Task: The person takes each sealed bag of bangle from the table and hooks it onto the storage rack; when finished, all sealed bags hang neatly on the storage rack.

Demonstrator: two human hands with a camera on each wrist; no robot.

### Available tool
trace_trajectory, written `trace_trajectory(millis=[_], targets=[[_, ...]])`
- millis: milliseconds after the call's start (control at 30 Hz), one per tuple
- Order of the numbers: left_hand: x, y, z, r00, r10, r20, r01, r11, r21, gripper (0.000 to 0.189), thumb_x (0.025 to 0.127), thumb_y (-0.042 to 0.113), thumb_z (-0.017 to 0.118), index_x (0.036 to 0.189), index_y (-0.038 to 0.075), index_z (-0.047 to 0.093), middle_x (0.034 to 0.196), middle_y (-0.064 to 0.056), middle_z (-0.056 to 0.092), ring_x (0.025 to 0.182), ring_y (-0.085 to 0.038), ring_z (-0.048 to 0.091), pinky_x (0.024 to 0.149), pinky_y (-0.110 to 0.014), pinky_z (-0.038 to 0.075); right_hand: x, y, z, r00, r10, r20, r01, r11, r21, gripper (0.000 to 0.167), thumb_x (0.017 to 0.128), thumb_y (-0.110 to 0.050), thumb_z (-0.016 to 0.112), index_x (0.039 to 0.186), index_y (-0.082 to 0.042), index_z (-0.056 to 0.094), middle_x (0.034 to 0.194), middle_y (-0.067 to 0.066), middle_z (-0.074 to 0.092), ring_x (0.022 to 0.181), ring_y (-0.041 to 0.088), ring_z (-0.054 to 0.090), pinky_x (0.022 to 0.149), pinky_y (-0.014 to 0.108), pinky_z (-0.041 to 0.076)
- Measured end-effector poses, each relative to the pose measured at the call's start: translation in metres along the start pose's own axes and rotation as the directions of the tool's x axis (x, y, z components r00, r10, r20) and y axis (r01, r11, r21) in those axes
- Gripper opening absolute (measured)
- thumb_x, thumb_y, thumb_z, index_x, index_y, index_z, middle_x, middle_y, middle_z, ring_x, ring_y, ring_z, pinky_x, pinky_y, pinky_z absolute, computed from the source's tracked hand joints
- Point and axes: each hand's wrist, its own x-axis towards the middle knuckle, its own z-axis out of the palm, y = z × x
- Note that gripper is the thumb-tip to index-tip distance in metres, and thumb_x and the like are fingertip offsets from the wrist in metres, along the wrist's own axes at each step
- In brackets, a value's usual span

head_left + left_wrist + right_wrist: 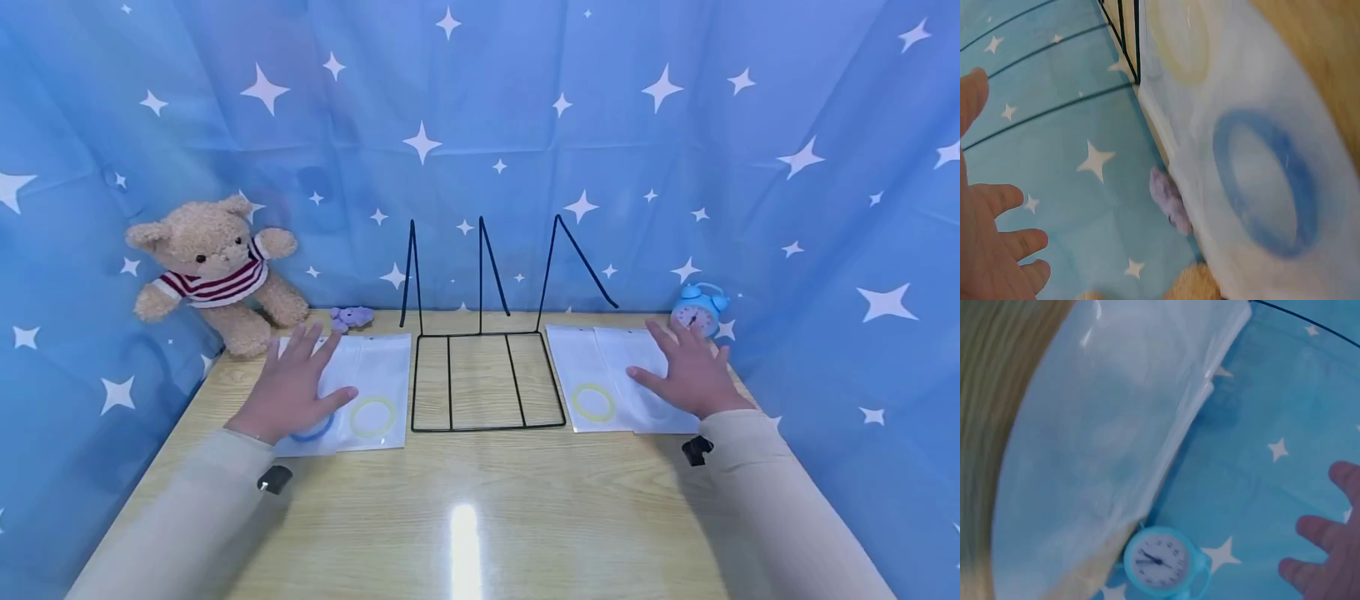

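My left hand [292, 387] hovers with spread fingers over two overlapping clear plastic bags [386, 354] on the left. Through them show a blue ring [1300, 203], partly covered by the hand in the head view, and a yellow ring [392, 417]. Over two similar bags [573, 354] on the right, my right hand [693, 375] hovers, fingers apart, holding nothing. A second yellow ring [576, 405] shows in the inner bag; the outer one has a faint pale shape, partly hidden. Between the pairs stands a black wire rack [489, 429] with three upright bent wires.
A teddy bear [225, 283] in a striped shirt sits at the back left, near a small purple toy [351, 317]. A light-blue alarm clock [697, 312] stands at the back right. Starry blue curtains [495, 100] surround the wooden table [375, 517].
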Motion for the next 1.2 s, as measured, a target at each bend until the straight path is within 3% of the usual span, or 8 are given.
trace_trajectory(millis=[200, 400, 633, 867, 1000, 1200], targets=[[0.005, 0.017, 0.017, 0.999, 0.042, -0.033, -0.044, 0.997, -0.071, 0.09, 0.099, 0.055, 0.067, 0.164, 0.002, 0.034, 0.167, -0.03, 0.031, 0.156, -0.054, 0.021, 0.124, -0.075, 0.014, -0.002, 0.003, 0.011, 0.999, 0.045, 0.029, -0.049, 0.989, 0.136, 0.102, 0.097, -0.073, 0.057, 0.17, -0.012, 0.021, 0.17, 0.035, 0.014, 0.152, 0.062, 0.016, 0.105, 0.094, 0.005], [0.011, 0.031, 0.033, 0.994, 0.072, -0.081, -0.084, 0.985, -0.151, 0.091, 0.096, 0.048, 0.075, 0.164, 0.002, 0.035, 0.161, -0.03, 0.043, 0.152, -0.05, 0.034, 0.121, -0.069, 0.032, -0.003, 0.004, 0.022, 0.996, 0.077, 0.047, -0.087, 0.957, 0.276, 0.1, 0.099, -0.067, 0.06, 0.168, -0.005, 0.024, 0.166, 0.037, 0.022, 0.151, 0.06, 0.023, 0.115, 0.08, 0.025], [0.027, 0.048, 0.044, 0.999, 0.039, -0.014, -0.041, 0.971, -0.234, 0.087, 0.096, 0.046, 0.077, 0.161, 0.002, 0.04, 0.16, -0.026, 0.045, 0.152, -0.047, 0.036, 0.121, -0.068, 0.032, -0.001, 0.005, 0.03, 0.989, 0.123, 0.077, -0.142, 0.927, 0.346, 0.101, 0.099, -0.066, 0.062, 0.169, -0.006, 0.021, 0.167, 0.035, 0.024, 0.152, 0.058, 0.024, 0.117, 0.076, 0.028], [0.042, 0.068, 0.058, 0.995, 0.012, 0.094, 0.015, 0.959, -0.282, 0.086, 0.093, 0.045, 0.08, 0.159, 0.003, 0.044, 0.158, -0.025, 0.048, 0.148, -0.046, 0.042, 0.119, -0.065, 0.037, 0.002, 0.0, 0.022, 0.978, 0.193, 0.074, -0.206, 0.871, 0.446, 0.103, 0.096, -0.066, 0.065, 0.17, -0.013, 0.018, 0.167, 0.032, 0.029, 0.15, 0.058, 0.03, 0.112, 0.076, 0.036], [0.047, 0.074, 0.063, 0.99, -0.026, 0.137, 0.067, 0.951, -0.303, 0.087, 0.092, 0.046, 0.081, 0.16, 0.005, 0.045, 0.157, -0.023, 0.05, 0.145, -0.045, 0.046, 0.117, -0.064, 0.039, 0.003, -0.004, 0.017, 0.977, 0.21, 0.042, -0.203, 0.845, 0.496, 0.102, 0.096, -0.066, 0.067, 0.17, -0.016, 0.019, 0.168, 0.029, 0.03, 0.151, 0.056, 0.03, 0.113, 0.076, 0.036], [0.047, 0.076, 0.071, 0.987, -0.032, 0.155, 0.08, 0.946, -0.315, 0.088, 0.093, 0.049, 0.08, 0.16, 0.005, 0.044, 0.159, -0.025, 0.047, 0.145, -0.047, 0.046, 0.117, -0.064, 0.04, 0.0, -0.008, 0.011, 0.976, 0.214, 0.034, -0.2, 0.831, 0.52, 0.096, 0.098, -0.061, 0.067, 0.169, -0.015, 0.024, 0.165, 0.029, 0.037, 0.148, 0.055, 0.036, 0.112, 0.073, 0.04]])
